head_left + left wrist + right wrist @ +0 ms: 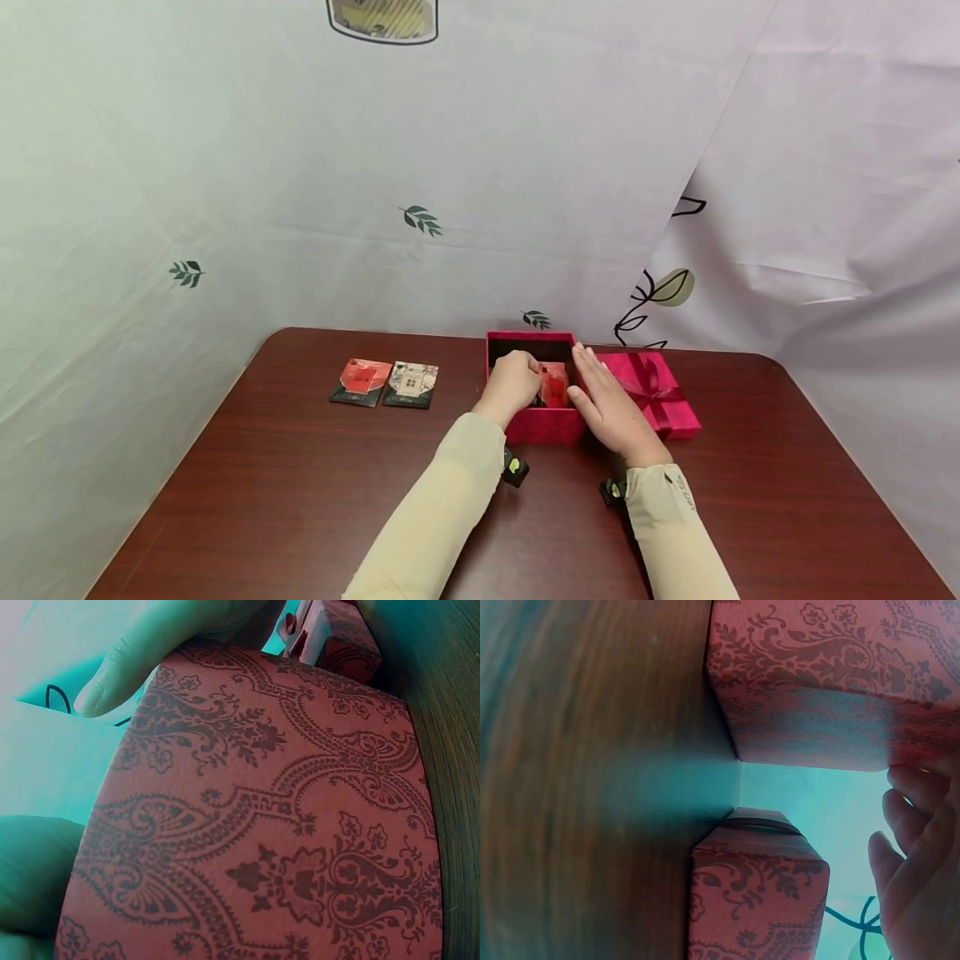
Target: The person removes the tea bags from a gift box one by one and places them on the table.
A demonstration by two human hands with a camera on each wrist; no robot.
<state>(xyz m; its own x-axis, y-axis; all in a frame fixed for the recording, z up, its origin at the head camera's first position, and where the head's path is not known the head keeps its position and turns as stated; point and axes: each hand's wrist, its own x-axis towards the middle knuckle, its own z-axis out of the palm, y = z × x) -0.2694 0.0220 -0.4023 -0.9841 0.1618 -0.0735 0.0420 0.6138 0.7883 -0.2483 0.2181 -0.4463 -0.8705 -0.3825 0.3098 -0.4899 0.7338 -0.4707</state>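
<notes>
Two hands work at one red box (542,423), which sits near the table's (300,500) far edge, about mid-width. Your left hand (512,385) is curled down inside the box, fingers bent round a small red packet (554,386) standing there (how firm the grip is, the head view does not settle). Your right hand (611,404) lies flat, fingers straight and together, against the box's right wall, holding nothing.

Materials: the box is stiff card, square, covered in red paper with a darker damask scroll pattern, plain in both wrist views (285,825) (832,667). Its interior is dark. The lid (652,390), same red, lies just right of the box near the far edge, with a ribbon bow across it; the right hand covers its near-left corner. The table is smooth, glossy dark red-brown wood grain with rounded corners.

Count: one box, one lid, one packet in the box, two flat packets on the table left of the box, side by side and touching, a red-faced packet (362,381) and a pale-faced packet (412,383), both dark-edged.

Hidden: the box floor and anything under your left hand. The left wrist view shows only one fingertip (97,694) over the box rim; the wrist views carry a teal cast.
</notes>
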